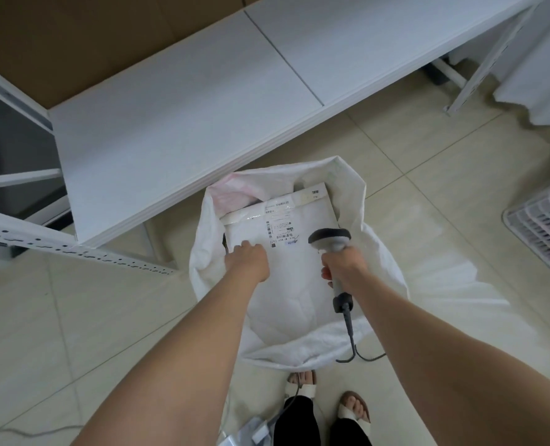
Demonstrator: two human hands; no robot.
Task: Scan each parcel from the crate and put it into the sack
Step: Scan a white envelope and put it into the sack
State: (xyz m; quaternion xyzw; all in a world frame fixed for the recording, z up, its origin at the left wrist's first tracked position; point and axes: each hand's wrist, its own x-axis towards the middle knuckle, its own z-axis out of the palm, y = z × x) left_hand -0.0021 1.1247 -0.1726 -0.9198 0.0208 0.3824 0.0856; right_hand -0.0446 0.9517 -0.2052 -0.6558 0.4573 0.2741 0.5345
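White flat parcel point(286, 252) lies in the mouth of the sack point(376, 252), label up. Left hand point(249, 262) pinches its near-left edge, fingers curled under. Just right of that grip, right hand point(342, 267) is wrapped tight round a scanner point(331, 243) w/ cable trailing down. Risk, prob.: the parcel snags on the sack rim or the cable drops in w/ it.

Parcel point(286, 252) label print too small to read, left hand point(249, 262) fingers hidden, crate point(543, 226) cropped right
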